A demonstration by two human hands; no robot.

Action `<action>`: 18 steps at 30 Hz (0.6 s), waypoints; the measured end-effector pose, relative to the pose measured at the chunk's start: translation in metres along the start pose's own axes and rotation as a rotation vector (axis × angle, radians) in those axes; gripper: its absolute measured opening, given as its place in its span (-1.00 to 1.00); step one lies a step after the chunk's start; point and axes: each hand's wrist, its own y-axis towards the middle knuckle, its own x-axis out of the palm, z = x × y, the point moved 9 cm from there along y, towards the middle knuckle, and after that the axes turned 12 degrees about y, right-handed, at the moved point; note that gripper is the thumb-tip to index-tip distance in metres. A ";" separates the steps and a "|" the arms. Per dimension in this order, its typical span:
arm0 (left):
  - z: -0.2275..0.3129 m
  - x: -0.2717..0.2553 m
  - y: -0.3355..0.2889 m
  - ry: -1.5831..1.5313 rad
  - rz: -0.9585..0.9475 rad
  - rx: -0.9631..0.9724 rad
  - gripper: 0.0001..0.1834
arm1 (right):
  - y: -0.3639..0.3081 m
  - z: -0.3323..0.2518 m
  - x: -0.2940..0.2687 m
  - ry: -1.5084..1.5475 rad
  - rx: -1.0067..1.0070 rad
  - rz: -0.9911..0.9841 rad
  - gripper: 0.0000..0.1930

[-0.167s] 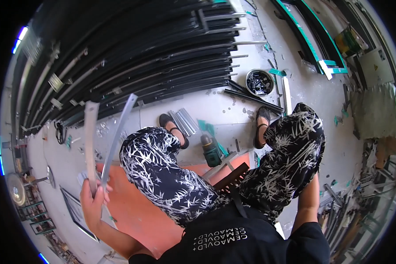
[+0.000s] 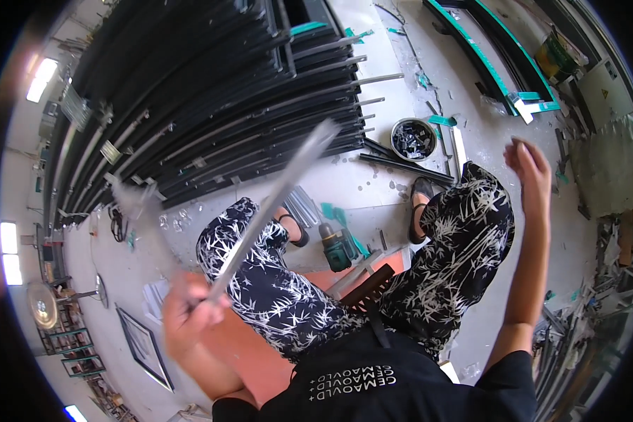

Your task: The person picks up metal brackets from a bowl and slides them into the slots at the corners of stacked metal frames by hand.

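My left hand point(image 2: 190, 316), smeared by motion, is closed around the lower ends of two long metal strips. One silvery strip point(image 2: 278, 190) slants up and right over my left knee. The other, a pale strip point(image 2: 148, 225), leans up and left and is badly blurred. Raised beyond my right knee, my right hand point(image 2: 531, 165) has loosely bent fingers standing apart, and nothing shows in it. A dark brown toothed bar point(image 2: 369, 287) lies across my lap. On the floor between my feet stands a green cordless drill point(image 2: 336, 247), beside short metal profiles point(image 2: 304, 204).
A large stack of black frames with metal bars point(image 2: 225, 91) fills the far left. A round tub of small black parts point(image 2: 413, 139) stands ahead. Green-taped frames point(image 2: 492, 56) lie at the far right, and profile scraps point(image 2: 577, 337) are piled along the right side.
The left hand has moved right and slightly down, spreading the two strips apart, one swinging right. My right hand has come up into view from beside my right thigh.
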 end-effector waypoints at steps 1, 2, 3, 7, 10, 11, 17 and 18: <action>0.002 0.032 0.028 -0.094 -0.031 0.024 -0.85 | -0.001 -0.034 0.033 -0.049 -0.065 -0.135 -0.65; 0.005 0.062 0.056 -0.192 -0.008 0.042 -0.83 | -0.007 -0.064 0.071 -0.086 -0.089 -0.319 -0.57; 0.012 0.095 0.086 -0.241 -0.065 0.085 -0.80 | -0.015 -0.080 0.109 -0.121 -0.111 -0.507 -0.48; 0.020 0.197 0.163 -0.372 -0.119 0.255 -0.83 | -0.023 -0.065 0.189 0.176 0.064 -0.706 -0.28; 0.005 0.267 0.182 -0.480 -0.324 0.241 -0.87 | -0.007 -0.042 0.195 0.425 0.181 -0.633 -0.50; -0.007 0.284 0.184 -0.494 -0.317 0.132 -0.82 | 0.002 -0.032 0.196 0.531 0.235 -0.633 -0.58; -0.107 0.299 0.234 0.271 0.032 0.262 -0.77 | 0.142 -0.035 0.113 -0.052 -0.150 -0.230 -0.63; -0.130 0.301 0.236 0.360 0.018 0.115 -0.75 | 0.171 -0.012 0.086 -0.285 -0.119 -0.204 -0.62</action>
